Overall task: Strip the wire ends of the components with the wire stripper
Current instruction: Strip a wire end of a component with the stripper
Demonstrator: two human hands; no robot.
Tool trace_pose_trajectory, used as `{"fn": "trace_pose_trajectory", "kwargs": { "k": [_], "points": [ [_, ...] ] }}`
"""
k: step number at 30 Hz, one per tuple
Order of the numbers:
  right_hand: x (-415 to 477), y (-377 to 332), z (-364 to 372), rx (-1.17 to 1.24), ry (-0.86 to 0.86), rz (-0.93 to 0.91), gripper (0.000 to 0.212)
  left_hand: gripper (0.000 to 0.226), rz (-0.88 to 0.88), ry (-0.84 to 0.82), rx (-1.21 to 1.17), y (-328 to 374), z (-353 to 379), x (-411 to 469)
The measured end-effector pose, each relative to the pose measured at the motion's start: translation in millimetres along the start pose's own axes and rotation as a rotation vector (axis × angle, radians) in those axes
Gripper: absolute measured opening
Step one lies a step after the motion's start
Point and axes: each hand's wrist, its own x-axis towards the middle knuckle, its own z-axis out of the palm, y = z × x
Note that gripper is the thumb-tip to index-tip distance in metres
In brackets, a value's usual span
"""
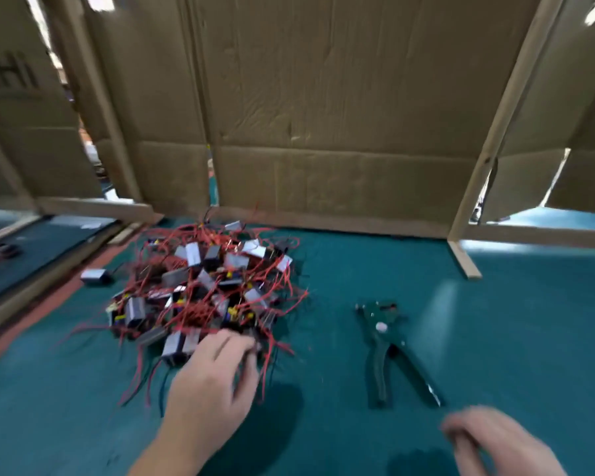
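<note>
The wire stripper (389,352) lies untouched on the green table (529,338), its handles spread, to the right of the pile of components (207,290) with red wires. Our left hand (210,383) reaches into the near edge of the pile; the fingers curl around wires there, but we cannot tell if they grip one. Our right hand (495,441) is blurred, near the stripper handles, its state unclear. We judge the task is only starting: no stripped end is visible.
</note>
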Motion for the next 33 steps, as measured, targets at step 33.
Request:
{"fn": "trace_pose_trajectory", "kwargs": {
  "k": [33],
  "points": [
    [34.9, -58.6, 68.8, 0.241, -0.144, 0.319, 0.022, 0.026, -0.586, -0.098, -0.305, 11.3, -52.4, 74.4]
  ]
}}
